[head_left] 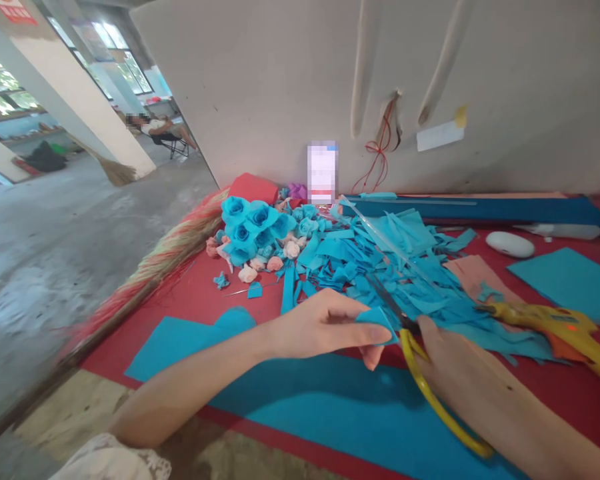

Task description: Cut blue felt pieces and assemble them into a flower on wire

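Observation:
Between the thumb and fingers of my left hand (330,327) is a small piece of blue paper (375,321). My right hand (455,367) grips scissors (415,360) with yellow handles and dark blades, their tips pointing up and to the left over the paper scraps. The blades are beside the held piece; whether they touch it I cannot tell. Below both hands lies a large blue paper sheet (320,407) on the red tabletop (190,293). Behind them spreads a heap of blue paper strips and scraps (350,253).
Blue paper flowers (253,227) and small pink roses (293,249) sit at the back left. On the right are a yellow glue gun (545,320), a white computer mouse (510,244) and a blue sheet (570,280). A phone (323,172) leans against the grey panel (280,87). A person (163,127) reclines far left.

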`<state>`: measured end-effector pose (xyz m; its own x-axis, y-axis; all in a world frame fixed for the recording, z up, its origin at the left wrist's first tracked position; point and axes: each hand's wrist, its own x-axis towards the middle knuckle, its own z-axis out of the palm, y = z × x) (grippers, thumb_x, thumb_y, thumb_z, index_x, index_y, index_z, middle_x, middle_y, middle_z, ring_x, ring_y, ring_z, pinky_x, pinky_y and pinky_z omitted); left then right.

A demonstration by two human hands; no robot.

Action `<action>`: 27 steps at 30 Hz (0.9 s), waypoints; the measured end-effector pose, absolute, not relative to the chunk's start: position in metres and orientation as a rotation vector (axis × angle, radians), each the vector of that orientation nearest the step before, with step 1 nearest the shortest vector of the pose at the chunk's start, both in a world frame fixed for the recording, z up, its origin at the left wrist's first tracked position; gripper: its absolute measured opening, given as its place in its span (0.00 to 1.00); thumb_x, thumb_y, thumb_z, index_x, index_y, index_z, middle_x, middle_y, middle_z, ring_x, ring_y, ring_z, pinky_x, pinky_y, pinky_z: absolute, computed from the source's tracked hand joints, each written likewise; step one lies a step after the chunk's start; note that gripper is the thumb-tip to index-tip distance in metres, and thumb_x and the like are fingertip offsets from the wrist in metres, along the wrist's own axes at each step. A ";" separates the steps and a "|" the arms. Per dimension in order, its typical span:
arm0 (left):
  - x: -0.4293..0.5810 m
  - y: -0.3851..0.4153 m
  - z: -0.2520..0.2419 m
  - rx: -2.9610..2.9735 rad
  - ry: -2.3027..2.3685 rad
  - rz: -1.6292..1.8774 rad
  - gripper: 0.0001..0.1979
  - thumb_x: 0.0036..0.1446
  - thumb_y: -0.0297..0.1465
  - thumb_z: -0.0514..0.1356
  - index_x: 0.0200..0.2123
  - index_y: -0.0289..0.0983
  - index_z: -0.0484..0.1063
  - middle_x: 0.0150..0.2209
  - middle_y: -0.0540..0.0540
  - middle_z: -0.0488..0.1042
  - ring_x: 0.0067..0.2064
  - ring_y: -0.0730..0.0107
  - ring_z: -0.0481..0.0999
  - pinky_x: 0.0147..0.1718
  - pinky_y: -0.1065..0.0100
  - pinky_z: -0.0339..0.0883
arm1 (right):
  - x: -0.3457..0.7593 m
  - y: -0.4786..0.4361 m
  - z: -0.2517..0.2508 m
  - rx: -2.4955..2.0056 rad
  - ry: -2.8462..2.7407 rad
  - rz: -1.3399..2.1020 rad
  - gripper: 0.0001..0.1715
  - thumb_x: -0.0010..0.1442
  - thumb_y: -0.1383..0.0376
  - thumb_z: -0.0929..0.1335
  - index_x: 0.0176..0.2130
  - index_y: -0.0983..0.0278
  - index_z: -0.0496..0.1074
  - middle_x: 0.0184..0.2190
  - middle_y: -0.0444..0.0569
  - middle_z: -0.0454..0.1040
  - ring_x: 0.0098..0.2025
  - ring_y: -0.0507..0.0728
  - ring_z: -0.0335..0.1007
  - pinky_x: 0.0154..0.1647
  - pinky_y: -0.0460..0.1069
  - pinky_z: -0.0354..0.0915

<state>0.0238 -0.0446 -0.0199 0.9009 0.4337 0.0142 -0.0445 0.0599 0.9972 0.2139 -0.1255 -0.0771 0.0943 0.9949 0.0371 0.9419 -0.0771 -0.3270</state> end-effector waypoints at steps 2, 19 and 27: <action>0.025 -0.044 -0.023 1.546 0.244 0.401 0.12 0.56 0.28 0.54 0.21 0.31 0.68 0.24 0.46 0.69 0.27 0.77 0.68 0.30 0.73 0.64 | 0.218 -0.123 -0.082 -2.144 -2.007 0.190 0.05 0.51 0.70 0.59 0.28 0.66 0.64 0.17 0.53 0.69 0.18 0.62 0.67 0.15 0.48 0.48; 0.030 -0.050 -0.023 2.265 -0.134 0.485 0.09 0.56 0.26 0.54 0.27 0.26 0.70 0.27 0.38 0.72 0.34 0.68 0.71 0.35 0.73 0.64 | 0.193 -0.148 -0.013 -1.216 -2.026 0.234 0.08 0.55 0.68 0.65 0.36 0.57 0.64 0.34 0.42 0.68 0.35 0.49 0.68 0.33 0.39 0.67; 0.027 -0.053 -0.017 2.283 0.176 0.539 0.19 0.56 0.33 0.52 0.16 0.37 0.51 0.17 0.50 0.58 0.24 0.74 0.61 0.24 0.71 0.56 | 0.200 -0.146 -0.016 -1.386 -1.875 0.499 0.03 0.53 0.67 0.63 0.28 0.59 0.63 0.25 0.40 0.66 0.25 0.50 0.64 0.23 0.41 0.64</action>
